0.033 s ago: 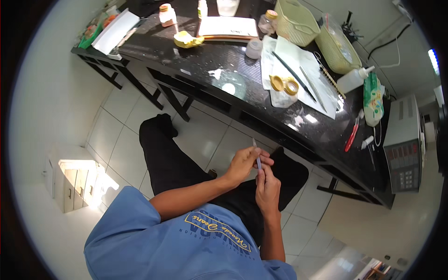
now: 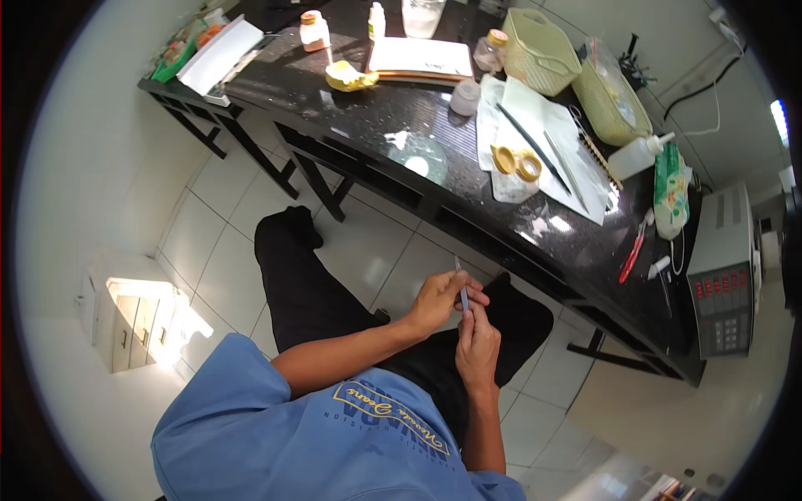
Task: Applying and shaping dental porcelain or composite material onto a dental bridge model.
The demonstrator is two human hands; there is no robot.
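Observation:
A slim, pale lavender stick-like tool with a thin tip (image 2: 464, 296) is held upright over my lap, too small to name its kind. My left hand (image 2: 437, 302) pinches it from the side, fingers closed around its middle. Just below, my right hand (image 2: 479, 344) grips its lower end, with thumb and fingers pressed together. The two hands almost touch. Beyond them is the front edge of a black table (image 2: 451, 196), with a pair of small gold round lids or rings (image 2: 516, 163) on white paper (image 2: 535, 125).
On the table stand jars (image 2: 314, 32), a white tablet-like board (image 2: 420, 57), a yellow lump (image 2: 349, 78), green baskets (image 2: 539, 52), a squeeze bottle (image 2: 639, 156), a wipes pack (image 2: 671, 192) and a red-handled tool (image 2: 632, 257). A grey keypad machine (image 2: 723, 267) stands at right.
The view has tilted slightly, so the table and its things sit a little lower and further right. My hands keep the same hold on the slim tool.

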